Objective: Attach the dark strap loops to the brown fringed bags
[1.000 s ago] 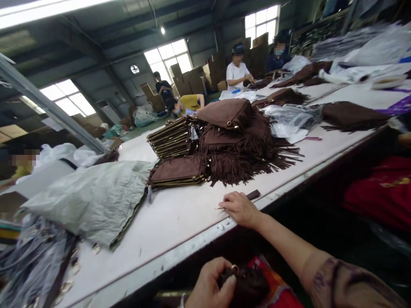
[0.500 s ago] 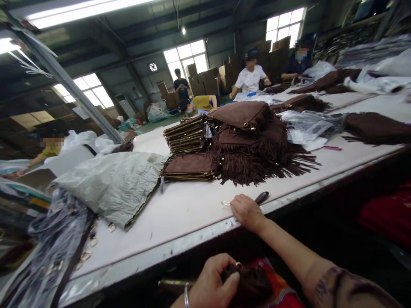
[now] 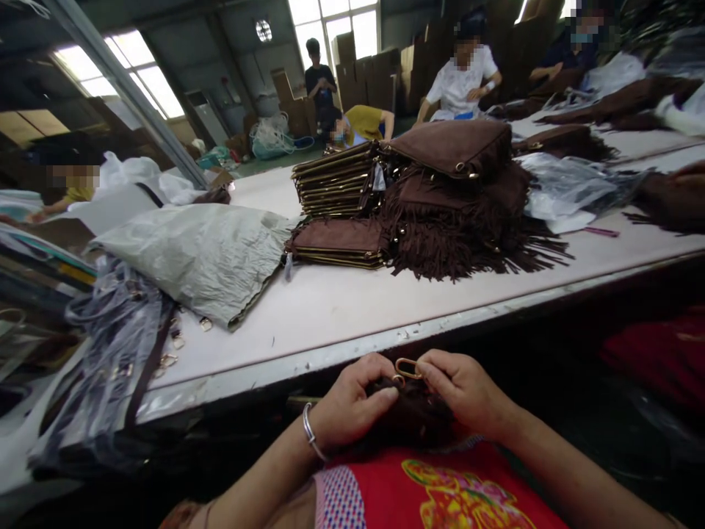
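Over my lap, my left hand (image 3: 355, 400) is closed on a dark brown fringed bag (image 3: 421, 419), its thumb and forefinger beside a small gold ring (image 3: 399, 380). My right hand (image 3: 468, 389) pinches the end of an oval gold clip (image 3: 406, 361). The clip's free end is right at the ring; whether it is hooked through, I cannot tell. Any strap behind the clip is hidden by my right hand. On the table ahead is a pile of brown fringed bags (image 3: 457, 158), with flat pouches with gold zips (image 3: 335, 184) stacked on its left.
A pale table (image 3: 330, 312) with a metal front edge stands before me. To its left lie a grey-green sheet (image 3: 203, 250), plastic-wrapped straps (image 3: 118, 345) and loose gold fittings (image 3: 177, 339). Clear plastic bags (image 3: 567, 187) and a pink pen-like item (image 3: 601, 231) lie right. Several people work beyond.
My right hand has left the tabletop with the gold clip and come down to the bag beside my left hand. The dark strap end seen by the clip is out of sight. The view has tilted down.
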`<state>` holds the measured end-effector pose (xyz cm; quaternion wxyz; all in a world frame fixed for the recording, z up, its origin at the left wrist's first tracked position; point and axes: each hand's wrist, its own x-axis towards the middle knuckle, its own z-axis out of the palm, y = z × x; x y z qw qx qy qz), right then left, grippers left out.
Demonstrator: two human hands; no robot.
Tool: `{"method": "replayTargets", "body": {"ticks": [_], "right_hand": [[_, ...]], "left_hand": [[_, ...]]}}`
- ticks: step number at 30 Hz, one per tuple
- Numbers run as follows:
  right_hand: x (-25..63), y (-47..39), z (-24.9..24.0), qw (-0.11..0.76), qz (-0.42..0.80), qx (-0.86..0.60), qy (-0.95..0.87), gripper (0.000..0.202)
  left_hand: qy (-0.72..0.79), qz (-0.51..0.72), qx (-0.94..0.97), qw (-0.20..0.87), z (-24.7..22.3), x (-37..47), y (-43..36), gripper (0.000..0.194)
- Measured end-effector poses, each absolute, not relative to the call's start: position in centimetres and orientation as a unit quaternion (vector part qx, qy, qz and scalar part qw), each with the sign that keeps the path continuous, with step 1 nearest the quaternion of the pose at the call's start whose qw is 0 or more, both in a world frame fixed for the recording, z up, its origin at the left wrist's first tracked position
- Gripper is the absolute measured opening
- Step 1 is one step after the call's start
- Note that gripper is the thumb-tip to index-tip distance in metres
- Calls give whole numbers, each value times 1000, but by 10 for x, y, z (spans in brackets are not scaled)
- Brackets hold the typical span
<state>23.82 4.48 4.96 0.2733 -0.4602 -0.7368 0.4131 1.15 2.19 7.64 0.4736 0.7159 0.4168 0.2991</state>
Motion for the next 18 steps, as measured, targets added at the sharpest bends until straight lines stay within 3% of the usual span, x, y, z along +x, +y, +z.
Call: {"method": "replayTargets", "body": {"ticks": [6, 12, 18], "right_hand": [[223, 27, 50, 243, 364, -425, -792, 20], [210, 18, 47, 184, 189, -368, -892, 30], [199, 12, 36, 145, 134, -355, -914, 33]], "left_hand": [[457, 287, 690, 483, 71, 6, 17, 20], [479, 301, 669, 482, 64, 0, 11, 19], [504, 302, 650, 482, 58, -3, 2, 18]]}}
